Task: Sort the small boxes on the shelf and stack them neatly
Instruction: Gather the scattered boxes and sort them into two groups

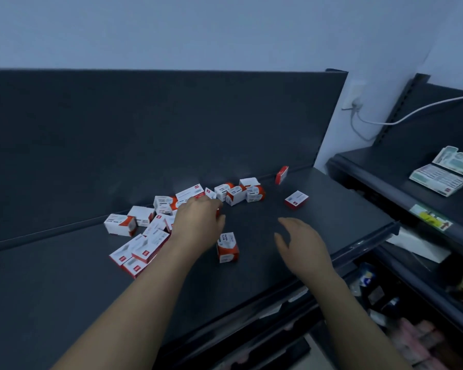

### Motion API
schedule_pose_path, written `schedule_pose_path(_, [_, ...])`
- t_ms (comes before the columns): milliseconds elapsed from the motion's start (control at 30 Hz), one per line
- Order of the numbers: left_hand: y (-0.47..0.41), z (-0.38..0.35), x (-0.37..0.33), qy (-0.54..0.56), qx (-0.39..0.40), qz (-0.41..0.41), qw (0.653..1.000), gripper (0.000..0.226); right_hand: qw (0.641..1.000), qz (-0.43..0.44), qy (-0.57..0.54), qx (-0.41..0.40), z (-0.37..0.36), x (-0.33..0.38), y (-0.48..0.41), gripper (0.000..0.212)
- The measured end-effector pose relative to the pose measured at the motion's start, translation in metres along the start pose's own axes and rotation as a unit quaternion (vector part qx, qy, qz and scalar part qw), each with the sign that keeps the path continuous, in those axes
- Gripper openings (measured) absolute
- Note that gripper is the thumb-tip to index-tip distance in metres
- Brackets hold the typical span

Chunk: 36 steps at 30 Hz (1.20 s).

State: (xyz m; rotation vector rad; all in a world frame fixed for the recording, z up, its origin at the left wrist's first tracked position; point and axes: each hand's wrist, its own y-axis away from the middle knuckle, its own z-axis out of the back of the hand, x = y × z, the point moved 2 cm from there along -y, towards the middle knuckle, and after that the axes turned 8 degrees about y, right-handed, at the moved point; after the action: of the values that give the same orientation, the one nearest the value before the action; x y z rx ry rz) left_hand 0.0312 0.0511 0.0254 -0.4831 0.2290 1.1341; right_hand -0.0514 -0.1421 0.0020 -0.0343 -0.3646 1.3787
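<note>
Several small white-and-red boxes lie scattered on the dark shelf, most in a loose heap at the left and back. One box stands upright near the middle, one lies alone to the right, and one leans at the back panel. My left hand reaches palm down into the heap, its fingertips curled over a small box whose red edge shows; whether it grips that box is unclear. My right hand hovers above the bare shelf with fingers apart, holding nothing.
A second dark shelf unit stands to the right with flat packaged items on it. A white cable hangs from a wall socket. Lower shelves at the bottom right hold assorted goods. A tall dark back panel bounds the shelf.
</note>
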Motion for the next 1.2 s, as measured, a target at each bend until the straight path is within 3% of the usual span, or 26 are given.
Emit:
schedule_pose_path(333, [-0.08,-0.038,-0.01,-0.006,0.025,-0.058,0.998,0.028,0.997,-0.076,0.004,0.007,-0.007,-0.042,-0.06,0.034])
schedule_pose_path(633, [-0.143,-0.075,-0.036,0.006,0.047,-0.08,0.996,0.028,0.991,-0.131,-0.013,0.034,-0.027,-0.086,-0.109,0.041])
schedule_pose_path(867, [-0.185,-0.107,-0.067,0.018,0.059,-0.072,0.995,0.026,0.99,-0.11,-0.049,0.072,-0.044,-0.112,-0.14,0.066])
schedule_pose_path(1200, [-0.234,-0.154,-0.095,0.057,0.094,-0.008,0.994,0.02,0.984,-0.07,-0.165,0.003,-0.036,-0.145,-0.157,0.043])
